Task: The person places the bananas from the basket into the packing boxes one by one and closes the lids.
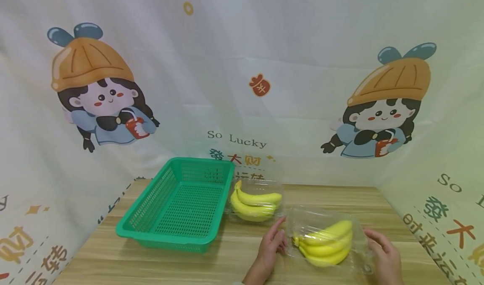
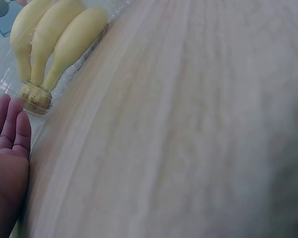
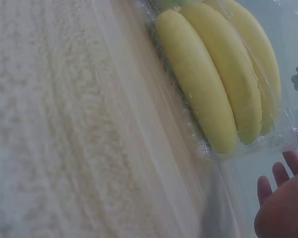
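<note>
A clear plastic clamshell box (image 1: 321, 213) with a bunch of bananas (image 1: 329, 245) inside lies at the front right of the table. At its left side is my left hand (image 1: 269, 249), fingers fairly straight and close to the wall by the banana stems. My right hand (image 1: 386, 253) is at the opposite side, near the banana tips. In the right wrist view a fingertip of it meets the box corner, while the other fingers (image 3: 280, 173) stay loosely extended. The left wrist view shows the left fingers (image 2: 9, 119) beside the stem end; whether they touch the plastic is unclear.
A green slotted plastic basket (image 1: 217, 222) stands on the left of the wooden table (image 1: 227, 268). Beside its right wall is a second clear box with bananas (image 1: 255, 205). A printed cloth (image 1: 298, 108) hangs behind and at both sides.
</note>
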The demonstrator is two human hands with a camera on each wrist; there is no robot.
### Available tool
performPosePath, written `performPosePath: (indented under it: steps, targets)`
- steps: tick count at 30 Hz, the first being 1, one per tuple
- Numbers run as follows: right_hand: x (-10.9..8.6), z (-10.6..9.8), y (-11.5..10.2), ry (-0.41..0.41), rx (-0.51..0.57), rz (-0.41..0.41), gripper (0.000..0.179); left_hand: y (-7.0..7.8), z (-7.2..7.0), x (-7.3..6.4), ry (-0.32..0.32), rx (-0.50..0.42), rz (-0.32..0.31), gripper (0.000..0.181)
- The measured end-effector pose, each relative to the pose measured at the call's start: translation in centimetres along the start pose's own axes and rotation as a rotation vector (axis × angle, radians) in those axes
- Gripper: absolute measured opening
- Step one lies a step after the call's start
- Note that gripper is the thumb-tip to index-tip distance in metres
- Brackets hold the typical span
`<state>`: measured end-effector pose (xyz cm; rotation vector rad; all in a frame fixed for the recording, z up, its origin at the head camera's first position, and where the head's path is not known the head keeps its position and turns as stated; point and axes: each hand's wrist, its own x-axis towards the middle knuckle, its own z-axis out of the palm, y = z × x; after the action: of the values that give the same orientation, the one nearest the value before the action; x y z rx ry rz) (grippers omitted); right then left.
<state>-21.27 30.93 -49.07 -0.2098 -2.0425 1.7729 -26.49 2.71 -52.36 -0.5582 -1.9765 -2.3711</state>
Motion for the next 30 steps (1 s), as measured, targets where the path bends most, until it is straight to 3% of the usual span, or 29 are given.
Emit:
performPosePath:
  steps: [6, 12, 20, 25, 30]
  targets:
    - [0.0, 0.2, 0.3, 0.062, -0.192, -0.007, 0.031, -0.1, 0.1, 0.0, -0.005, 0.0, -0.009, 0.047]
    - [0.2, 0.2, 0.3, 0.075, -0.252, 0.094, 0.03, -0.3, 0.2, 0.1, -0.019, 0.056, -0.017, 0.052]
    - [0.1, 0.4, -0.2, 0.115, -0.321, 0.118, 0.027, -0.2, 0.5, 0.0, -0.001, 0.059, -0.032, 0.057]
    - [-0.2, 0.0, -0.7, 0.013, -0.437, 0.129, 0.036, 0.1, 0.7, 0.1, 0.015, 0.015, -0.095, 0.06]
    - [-0.3, -0.3, -1.2, -0.15, -0.444, 0.155, 0.05, 0.2, 0.8, 0.4, 0.028, 0.008, -0.169, 0.065]
